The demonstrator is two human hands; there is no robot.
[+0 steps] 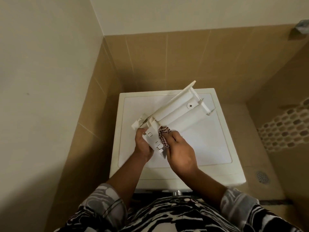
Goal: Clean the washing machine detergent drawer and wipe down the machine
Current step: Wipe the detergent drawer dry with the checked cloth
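As the left hand (142, 147) grips the drawer (173, 114), the right hand (181, 154) pinches a half-hidden cloth (163, 135).

Washing machine (209, 148), top panel: white, square with rounded corners, a shallow raised border framing a flat inset centre. It stands in a corner of tan-tiled walls, its back and left sides close against them.

Floor (274, 158), right of the machine: tan tile, matt. One round metal drain grate (263, 176) is set into it, near the machine's front right corner.

Drawer (173, 113) smooth white plastic; rag (163, 136) checked woven cloth
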